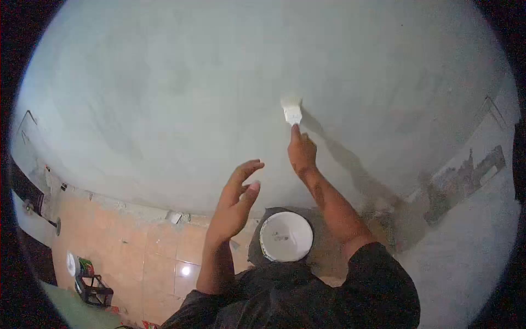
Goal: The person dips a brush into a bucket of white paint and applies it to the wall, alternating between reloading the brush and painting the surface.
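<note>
My right hand point(303, 153) is wrapped round the handle of a white paintbrush point(293, 113). The brush points up, its pale bristles against the grey-white wall point(192, 82). Lower and to the left, my left hand point(236, 203) is raised in front of the wall with fingers apart and curved, holding nothing. Below and between my forearms stands a round white bucket point(286, 237) on a dark mat or cloth point(255, 249). A little whitish material with grey marks shows inside the bucket.
Orange floor tiles point(131, 236) stretch along the wall's foot, with scraps and dust at the edge. A black stool-like frame point(94, 289) and a can-like container point(86, 267) are at lower left. The side wall point(466, 219) at right has rough, patchy areas.
</note>
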